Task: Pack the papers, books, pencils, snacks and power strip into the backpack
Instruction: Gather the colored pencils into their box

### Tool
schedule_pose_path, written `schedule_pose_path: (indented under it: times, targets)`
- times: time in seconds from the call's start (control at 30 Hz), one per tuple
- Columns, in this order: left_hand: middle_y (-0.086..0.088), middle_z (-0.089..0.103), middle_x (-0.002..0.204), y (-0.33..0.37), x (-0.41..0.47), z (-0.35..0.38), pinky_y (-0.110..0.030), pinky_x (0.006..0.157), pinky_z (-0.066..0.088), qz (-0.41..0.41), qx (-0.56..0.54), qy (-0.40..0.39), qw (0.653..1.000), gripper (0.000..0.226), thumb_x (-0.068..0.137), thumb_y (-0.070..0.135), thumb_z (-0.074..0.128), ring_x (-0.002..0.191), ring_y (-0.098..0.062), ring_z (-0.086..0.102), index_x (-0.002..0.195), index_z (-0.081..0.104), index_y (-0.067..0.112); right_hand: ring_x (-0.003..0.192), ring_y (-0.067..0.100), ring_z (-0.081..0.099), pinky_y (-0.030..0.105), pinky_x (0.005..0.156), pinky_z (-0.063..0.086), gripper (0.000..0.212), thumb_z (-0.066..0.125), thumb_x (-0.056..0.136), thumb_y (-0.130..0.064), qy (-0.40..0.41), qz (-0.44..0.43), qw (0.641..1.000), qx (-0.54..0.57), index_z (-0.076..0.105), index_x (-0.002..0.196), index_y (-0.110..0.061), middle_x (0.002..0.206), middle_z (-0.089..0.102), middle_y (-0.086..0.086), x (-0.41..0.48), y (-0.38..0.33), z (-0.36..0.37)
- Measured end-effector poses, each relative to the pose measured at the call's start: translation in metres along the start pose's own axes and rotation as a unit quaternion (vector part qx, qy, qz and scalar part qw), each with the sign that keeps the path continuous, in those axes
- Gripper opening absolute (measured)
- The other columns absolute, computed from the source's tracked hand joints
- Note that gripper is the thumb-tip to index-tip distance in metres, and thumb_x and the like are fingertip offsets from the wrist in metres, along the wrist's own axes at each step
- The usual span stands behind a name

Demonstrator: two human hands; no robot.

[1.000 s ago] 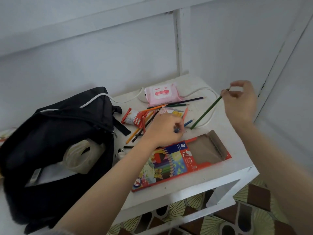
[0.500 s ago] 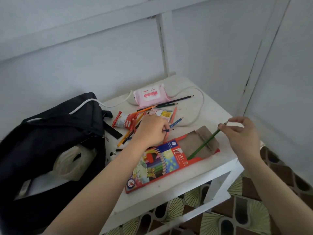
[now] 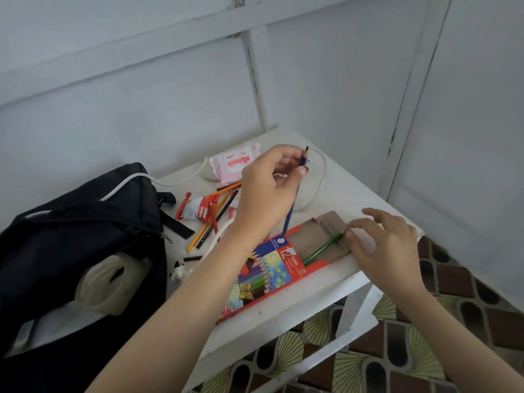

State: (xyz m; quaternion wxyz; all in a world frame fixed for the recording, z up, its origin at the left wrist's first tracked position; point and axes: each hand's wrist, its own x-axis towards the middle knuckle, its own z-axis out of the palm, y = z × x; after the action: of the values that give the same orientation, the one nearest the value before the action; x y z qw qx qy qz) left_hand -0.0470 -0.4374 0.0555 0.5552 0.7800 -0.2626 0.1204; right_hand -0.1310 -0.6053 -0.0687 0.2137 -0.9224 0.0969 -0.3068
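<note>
A red coloured-pencil box lies on the white table, its cardboard flap open to the right. A green pencil is partly inside the box mouth, and my right hand touches its end with straight fingers. My left hand holds a blue pencil upright above the box. Several loose pencils lie beside a red snack packet. The open black backpack stands at the left with a tape roll and papers inside.
A pink wipes pack and a white cable lie at the table's back. Walls close in behind and at the right. The table's front edge drops to a patterned tile floor.
My right hand brought the green pencil down from the air into the box mouth. My left hand lifted a blue pencil off the pile and raised it.
</note>
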Motion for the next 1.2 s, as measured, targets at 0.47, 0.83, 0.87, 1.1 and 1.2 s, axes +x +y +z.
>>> schedule_pose_path:
  times: [0.47,0.83,0.87,1.1,1.2]
  targets:
    - [0.012,0.064,0.087,-0.03,-0.008,0.054,-0.042,0.071,0.058,-0.035,-0.059,0.015,0.998,0.027,0.084,-0.004,0.058,0.08,-0.009,0.061,0.101,0.068,0.015,0.111,0.031,0.056,0.048,0.089,0.039,0.033,0.046,0.084,-0.026,-0.049,-0.04,0.998,0.003,0.072,0.104,-0.025,0.119,0.063,0.008,-0.01,0.01,0.0]
    - [0.002,0.063,0.092,-0.042,-0.006,0.079,-0.034,0.069,0.058,0.007,-0.038,-0.003,0.999,0.025,0.086,-0.003,0.058,0.082,-0.009,0.06,0.107,0.067,0.006,0.109,0.031,0.056,0.046,0.088,0.039,0.037,0.04,0.083,-0.029,-0.055,-0.04,0.998,0.002,0.071,0.104,-0.024,0.119,0.063,0.009,-0.011,0.012,0.001]
    - [0.002,0.063,0.092,-0.046,-0.007,0.081,-0.032,0.07,0.058,0.008,-0.022,-0.018,1.0,0.025,0.086,-0.001,0.059,0.081,-0.007,0.059,0.108,0.067,0.006,0.11,0.031,0.056,0.046,0.088,0.039,0.038,0.04,0.083,-0.028,-0.057,-0.04,0.998,0.0,0.071,0.104,-0.024,0.119,0.063,0.009,-0.012,0.013,0.002]
    - [-0.007,0.065,0.113,-0.065,-0.029,0.073,-0.011,0.079,0.047,-0.041,0.108,-0.173,0.978,0.035,0.086,0.001,0.06,0.095,-0.01,0.061,0.12,0.062,0.008,0.11,0.031,0.056,0.045,0.089,0.038,0.04,0.039,0.083,-0.027,-0.054,-0.042,0.998,0.003,0.068,0.11,-0.026,0.118,0.063,0.01,-0.013,0.014,0.002]
    - [-0.007,0.067,0.108,-0.067,-0.044,0.061,-0.026,0.086,0.049,0.005,0.158,-0.212,0.964,0.03,0.086,0.002,0.057,0.099,-0.017,0.06,0.114,0.066,0.009,0.11,0.03,0.055,0.041,0.09,0.035,0.039,0.04,0.083,-0.026,-0.046,-0.042,0.998,0.022,0.069,0.109,-0.025,0.119,0.062,0.009,-0.014,0.014,0.002]
